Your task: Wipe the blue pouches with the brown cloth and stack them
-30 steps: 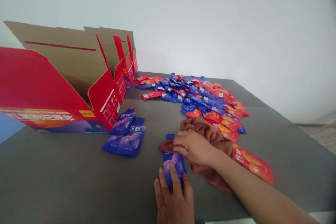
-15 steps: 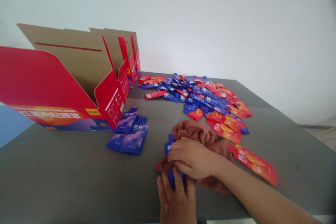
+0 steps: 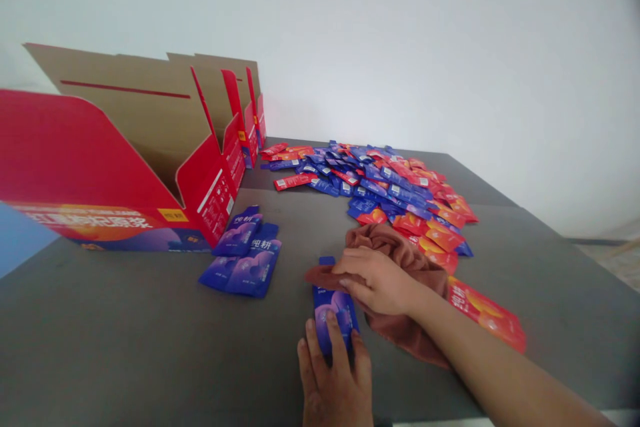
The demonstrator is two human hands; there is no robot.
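A blue pouch with purple fruit print lies flat on the grey table, its cap end pointing away from me. My left hand lies spread over its near end, fingertips pressing on it. Bunched in my right hand is a brown cloth; a fold of it crosses the upper part of the pouch and hides the printing there. The rest of the cloth trails right, partly covering a red-orange pouch. Left of my hands, several blue pouches overlap in a small group.
Open red cartons stand in a row along the left side. A large heap of blue and red pouches spreads over the far middle of the table. Behind it rises a white wall.
My right hand and the cloth have slid away from me along the pouch, uncovering its purple-printed middle. My left hand has stayed on the near end.
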